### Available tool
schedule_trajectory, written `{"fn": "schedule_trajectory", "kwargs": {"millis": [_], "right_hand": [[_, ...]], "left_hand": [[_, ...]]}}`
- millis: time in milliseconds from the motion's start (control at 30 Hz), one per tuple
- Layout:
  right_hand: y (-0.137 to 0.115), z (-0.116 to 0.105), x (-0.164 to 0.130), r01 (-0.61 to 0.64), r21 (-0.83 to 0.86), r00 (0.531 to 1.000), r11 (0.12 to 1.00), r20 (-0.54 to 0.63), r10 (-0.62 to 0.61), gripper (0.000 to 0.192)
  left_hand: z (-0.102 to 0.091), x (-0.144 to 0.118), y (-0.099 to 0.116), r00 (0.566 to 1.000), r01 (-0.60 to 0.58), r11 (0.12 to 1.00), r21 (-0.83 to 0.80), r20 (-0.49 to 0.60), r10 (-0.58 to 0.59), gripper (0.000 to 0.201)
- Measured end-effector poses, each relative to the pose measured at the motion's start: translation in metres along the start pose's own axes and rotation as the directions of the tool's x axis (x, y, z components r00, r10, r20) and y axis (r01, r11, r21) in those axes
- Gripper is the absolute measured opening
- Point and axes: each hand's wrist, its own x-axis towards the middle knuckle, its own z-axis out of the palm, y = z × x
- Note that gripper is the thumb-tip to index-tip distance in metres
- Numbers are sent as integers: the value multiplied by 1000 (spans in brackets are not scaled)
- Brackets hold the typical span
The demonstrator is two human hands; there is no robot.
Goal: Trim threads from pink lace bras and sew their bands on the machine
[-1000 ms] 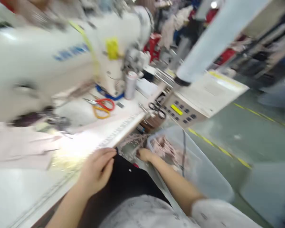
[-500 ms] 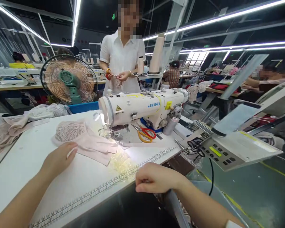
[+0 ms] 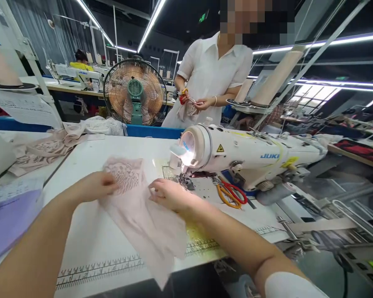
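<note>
A pale pink fabric piece with a lace part (image 3: 126,176) is spread over the white table, its plain lower end (image 3: 155,244) hanging past the table's front edge. My left hand (image 3: 95,186) grips the lace part at its left side, fingers closed. On the other side my right hand (image 3: 170,196) pinches the fabric's right edge, beside the needle area of the white sewing machine (image 3: 236,151). The fabric between the hands is loose and slightly blurred. Red-handled scissors (image 3: 236,192) and an orange-handled pair (image 3: 225,196) lie under the machine's arm.
A printed ruler strip (image 3: 102,271) runs along the table's front edge. More pink garments (image 3: 46,149) lie at the left, near a purple sheet (image 3: 12,223). A fan (image 3: 135,91) and a co-worker in white (image 3: 208,74) stand behind the table.
My view has turned left. My right hand has come from the table's front edge up to the fabric and closed on it. The fabric has been pulled nearer and turned, its end now over the edge.
</note>
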Motion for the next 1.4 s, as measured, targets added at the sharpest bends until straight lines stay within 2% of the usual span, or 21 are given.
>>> {"fn": "schedule_trajectory", "kwargs": {"millis": [67,133,167,200,267,333,433,567,667,867,967,1100,1200,1300,1400], "right_hand": [[-8,14,2,25,17,1000,1000,16,-26,30],[-14,25,-2,72,59,997,996,11,-73,23],[-15,29,-3,83,108,997,991,-6,-83,18],[-14,31,-4,80,167,997,983,-27,-77,13],[-7,32,-4,27,284,997,958,-82,-4,8],[2,29,-1,-49,351,985,935,-140,104,10],[13,25,6,-139,437,948,889,-202,247,24],[14,21,12,-171,617,921,769,-177,347,43],[11,19,11,-169,704,906,690,-165,389,37],[6,15,3,-116,738,904,665,-200,379,18],[3,8,-1,-89,760,914,644,-195,356,6],[0,-3,-6,-24,783,922,622,-223,317,8],[-4,-10,-11,33,795,933,606,-242,266,11],[-11,-13,-16,111,803,950,585,-259,175,13],[-23,-14,-22,205,791,943,576,-318,101,9]], "left_hand": [[-10,-2,-3,981,129,990,-47,-140,-135,44],[-11,1,-7,910,259,961,-95,-309,-276,56],[-9,5,-10,884,296,948,-113,-343,-317,62],[-5,9,-12,881,311,942,-129,-333,-336,68],[5,16,-16,916,293,942,-164,-235,-326,72],[13,20,-16,949,250,944,-216,-138,-283,66],[17,19,-8,974,200,933,-300,-41,-222,52],[16,12,12,988,153,896,-417,30,-155,46],[15,7,25,991,127,871,-475,33,-126,44],[13,2,38,987,114,843,-526,-38,-157,42],[11,-5,38,989,125,828,-546,0,-149,46],[9,-26,31,990,139,826,-546,66,-122,60],[4,-49,31,988,135,862,-488,4,-152,67],[-4,-70,52,978,84,909,-408,-143,-154,64],[-8,-79,90,969,-46,947,-319,-245,-35,59]]}}
